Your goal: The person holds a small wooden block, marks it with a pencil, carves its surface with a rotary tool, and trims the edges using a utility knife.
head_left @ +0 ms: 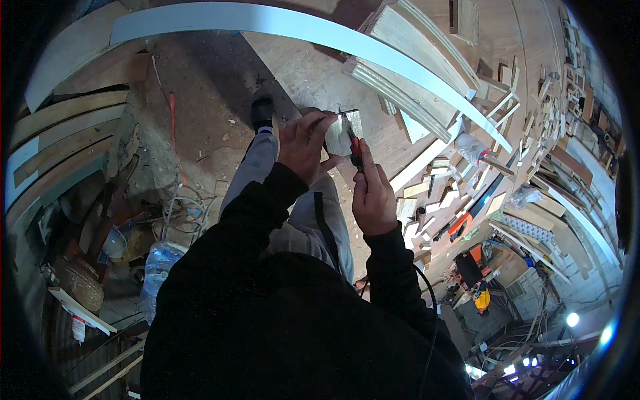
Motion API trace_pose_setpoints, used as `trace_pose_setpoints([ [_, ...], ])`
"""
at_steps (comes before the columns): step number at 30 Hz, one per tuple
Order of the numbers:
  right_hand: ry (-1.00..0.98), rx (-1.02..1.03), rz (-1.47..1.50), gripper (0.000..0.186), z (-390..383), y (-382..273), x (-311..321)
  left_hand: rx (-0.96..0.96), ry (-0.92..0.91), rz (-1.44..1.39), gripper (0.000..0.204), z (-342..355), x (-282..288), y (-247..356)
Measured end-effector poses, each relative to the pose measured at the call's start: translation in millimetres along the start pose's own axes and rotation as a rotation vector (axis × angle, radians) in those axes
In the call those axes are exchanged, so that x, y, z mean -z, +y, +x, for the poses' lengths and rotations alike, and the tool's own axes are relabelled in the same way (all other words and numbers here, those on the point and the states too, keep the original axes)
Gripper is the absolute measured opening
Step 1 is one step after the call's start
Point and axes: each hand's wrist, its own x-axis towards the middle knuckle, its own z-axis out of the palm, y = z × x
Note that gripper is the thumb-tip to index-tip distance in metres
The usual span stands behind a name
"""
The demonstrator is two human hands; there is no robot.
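My left hand [305, 148] is closed on the left side of a small pale wooden block [340, 141], held up in front of my legs. In my right hand [373, 200] are what look like pliers [357, 155] with red and black handles, the fingers wrapped round the grips. Their dark narrow jaws lie over the block's upper face, near its top edge. A thin dark piece shows by the tip at that edge, too small to make out. Part of the block is hidden behind my left fingers.
Wood offcuts [417, 190] lie scattered to the right, with a red-orange handled tool [460, 227] among them. A long white strip [267, 18] arches across the far side, over stacked mouldings [403, 100]. Curved boards [73, 107] and a large plastic bottle [157, 273] stand at left.
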Motion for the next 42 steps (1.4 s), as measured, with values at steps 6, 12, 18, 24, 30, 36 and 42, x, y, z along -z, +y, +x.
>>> trace_pose_setpoints([
  [6,-0.052,-0.026,-0.01,0.063,2,-5,4,0.013,-0.028,-0.01,0.093,0,1,-2],
  [12,-0.024,0.022,0.009,0.063,3,-2,1,0.026,-0.037,0.007,0.092,0,1,-1],
  [18,-0.046,-0.029,-0.032,0.063,3,-12,4,0.015,-0.017,0.033,0.092,0,1,0],
  [24,-0.104,-0.132,-0.116,0.071,3,-27,0,0.014,-0.009,0.153,0.09,-1,5,5],
  [30,-0.164,-0.186,-0.128,0.071,5,-34,-3,-0.016,0.024,0.192,0.092,1,5,8],
  [36,-0.133,-0.202,-0.141,0.071,3,-34,-11,-0.102,0.003,0.288,0.09,2,16,8],
  [42,-0.023,-0.103,-0.134,0.072,-2,-20,-18,-0.11,-0.03,0.302,0.087,4,20,17],
])
